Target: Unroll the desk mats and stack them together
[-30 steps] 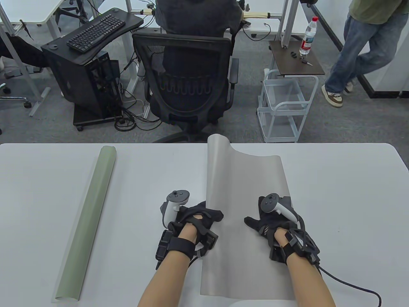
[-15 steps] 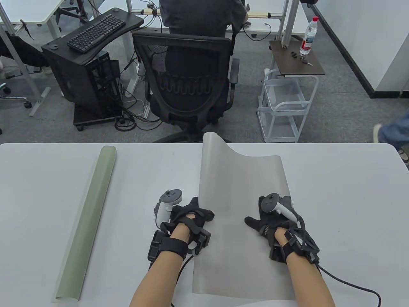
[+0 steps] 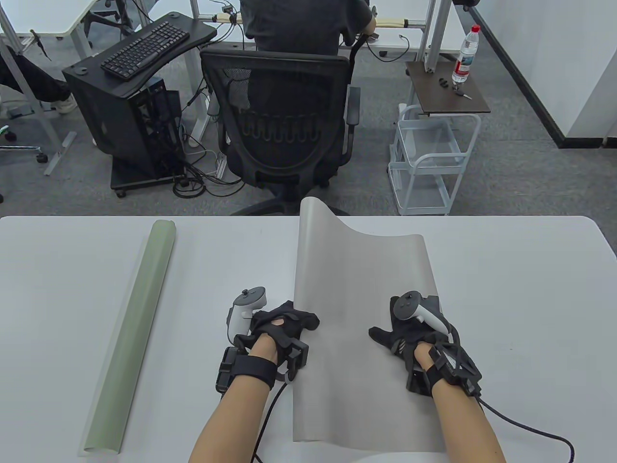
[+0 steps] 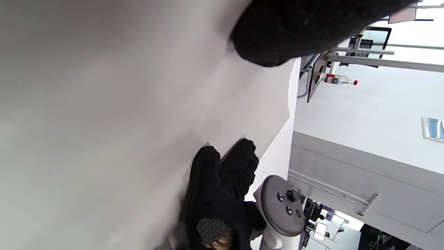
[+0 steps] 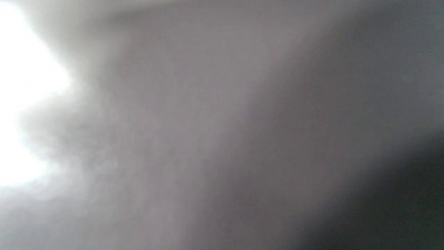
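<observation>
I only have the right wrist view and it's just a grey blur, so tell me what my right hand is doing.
Observer: Your right hand rests flat on the grey desk mat, pinning its right side to the table.
Operator: And my left hand?
Observer: The left hand is at the mat's left edge, which stands curled up off the table.
Operator: Is the mat fully open?
Observer: No. That left part is still a raised curl running to the far table edge.
Operator: Where's the other mat?
Observer: The green desk mat lies fully rolled at the table's left, apart from both hands.
</observation>
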### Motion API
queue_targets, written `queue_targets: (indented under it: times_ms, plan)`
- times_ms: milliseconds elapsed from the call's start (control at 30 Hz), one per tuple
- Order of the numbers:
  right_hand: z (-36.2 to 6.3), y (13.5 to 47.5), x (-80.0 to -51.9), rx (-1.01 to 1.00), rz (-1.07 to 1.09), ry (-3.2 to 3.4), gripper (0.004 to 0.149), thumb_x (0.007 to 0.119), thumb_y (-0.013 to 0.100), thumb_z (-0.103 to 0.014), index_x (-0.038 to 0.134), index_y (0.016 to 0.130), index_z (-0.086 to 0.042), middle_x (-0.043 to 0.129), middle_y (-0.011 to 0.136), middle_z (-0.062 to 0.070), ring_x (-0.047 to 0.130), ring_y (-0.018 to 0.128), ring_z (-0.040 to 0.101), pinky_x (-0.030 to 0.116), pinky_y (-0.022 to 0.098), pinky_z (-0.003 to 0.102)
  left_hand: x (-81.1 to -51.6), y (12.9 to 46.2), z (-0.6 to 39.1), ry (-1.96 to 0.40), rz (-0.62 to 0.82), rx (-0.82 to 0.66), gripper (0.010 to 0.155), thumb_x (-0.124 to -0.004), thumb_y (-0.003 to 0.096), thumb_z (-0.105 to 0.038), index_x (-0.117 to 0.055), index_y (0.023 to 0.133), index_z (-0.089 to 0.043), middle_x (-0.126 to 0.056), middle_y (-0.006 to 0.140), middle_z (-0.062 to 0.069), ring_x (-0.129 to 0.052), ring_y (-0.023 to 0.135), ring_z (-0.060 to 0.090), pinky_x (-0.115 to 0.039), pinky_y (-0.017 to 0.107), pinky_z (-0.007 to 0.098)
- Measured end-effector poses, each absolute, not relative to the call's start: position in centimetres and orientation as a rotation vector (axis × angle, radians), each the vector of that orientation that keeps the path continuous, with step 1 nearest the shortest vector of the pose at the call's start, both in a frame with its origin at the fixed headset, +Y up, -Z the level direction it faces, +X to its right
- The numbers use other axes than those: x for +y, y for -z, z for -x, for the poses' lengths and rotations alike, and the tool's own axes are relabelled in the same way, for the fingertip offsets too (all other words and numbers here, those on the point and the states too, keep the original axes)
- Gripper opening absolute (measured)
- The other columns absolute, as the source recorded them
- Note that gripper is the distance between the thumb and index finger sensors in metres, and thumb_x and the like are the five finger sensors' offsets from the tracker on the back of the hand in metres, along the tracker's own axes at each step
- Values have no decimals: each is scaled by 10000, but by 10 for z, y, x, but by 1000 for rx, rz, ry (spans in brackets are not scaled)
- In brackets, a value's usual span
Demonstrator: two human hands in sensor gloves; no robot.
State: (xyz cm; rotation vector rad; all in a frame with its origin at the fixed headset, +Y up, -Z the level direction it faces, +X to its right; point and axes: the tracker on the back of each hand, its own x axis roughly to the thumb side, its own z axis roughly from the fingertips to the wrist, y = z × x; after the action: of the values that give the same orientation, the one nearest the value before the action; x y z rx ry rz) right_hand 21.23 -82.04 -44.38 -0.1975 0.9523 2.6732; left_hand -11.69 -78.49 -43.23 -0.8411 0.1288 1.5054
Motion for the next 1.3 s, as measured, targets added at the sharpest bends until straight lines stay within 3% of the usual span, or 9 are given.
queue_targets:
  times_ms: [100, 267, 400, 600, 700, 800, 933, 1133, 1300]
  plan:
    - [-212, 444, -821, 950, 196, -2670, 903, 460, 352, -799, -178, 863, -414, -354, 898, -84, -347, 808, 255, -163, 550, 539, -784, 432, 127, -1516, 815, 137, 841, -828, 461, -234, -173, 985, -177, -639, 1012, 61, -976, 791, 306, -854, 587, 487]
    - [-213, 444, -821, 956, 196, -2667, 902, 459, 352, -799, -181, 860, -415, -356, 895, -85, -349, 805, 255, -165, 548, 538, -782, 431, 144, -1474, 772, 167, 856, -832, 460, -239, -166, 993, -168, -600, 1017, 106, -938, 772, 321, -818, 577, 507]
    - [-213, 444, -821, 962, 199, -2666, 904, 463, 350, -798, -181, 855, -415, -357, 891, -86, -350, 801, 256, -164, 547, 540, -783, 432, 148, -1441, 779, 227, 800, -898, 445, -286, -306, 966, -149, -650, 969, 51, -960, 716, 266, -851, 548, 454]
    - [-212, 445, -820, 997, 203, -2659, 905, 465, 350, -796, -195, 838, -416, -370, 874, -87, -362, 786, 257, -169, 539, 541, -782, 434, 144, -1406, 769, 207, 645, -935, 423, -328, -501, 896, -267, -739, 914, 19, -1018, 689, 230, -914, 515, 414]
    - [-212, 445, -820, 999, 204, -2656, 905, 467, 350, -796, -195, 837, -416, -371, 872, -88, -362, 785, 257, -169, 538, 542, -783, 435, 141, -1430, 801, 168, 658, -894, 435, -291, -439, 904, -217, -710, 981, 83, -1001, 775, 348, -914, 536, 456]
    - [-212, 446, -820, 1012, 206, -2651, 905, 468, 349, -795, -199, 831, -418, -375, 866, -89, -367, 778, 256, -171, 534, 541, -782, 435, 144, -1430, 785, 153, 732, -863, 440, -252, -325, 933, -193, -736, 950, 10, -1029, 749, 278, -896, 545, 463]
    - [-212, 448, -819, 1074, 215, -2625, 908, 477, 348, -787, -216, 807, -421, -393, 839, -95, -384, 756, 253, -181, 523, 539, -777, 434, 150, -1434, 761, 149, 805, -848, 446, -226, -259, 995, -193, -716, 971, 51, -986, 746, 292, -838, 558, 502]
    - [-206, 456, -811, 1235, 256, -2596, 935, 524, 368, -742, -242, 783, -403, -419, 809, -65, -395, 740, 282, -153, 532, 609, -776, 433, 171, -1388, 736, 253, 822, -866, 461, -285, -252, 997, -177, -635, 989, 93, -920, 750, 297, -805, 571, 505]
    - [-202, 458, -806, 1210, 268, -2641, 952, 555, 369, -715, -207, 825, -371, -374, 857, -13, -339, 787, 334, -77, 571, 661, -777, 435, 178, -1320, 729, 302, 729, -930, 434, -335, -420, 941, -217, -680, 910, 8, -931, 675, 217, -858, 528, 438]
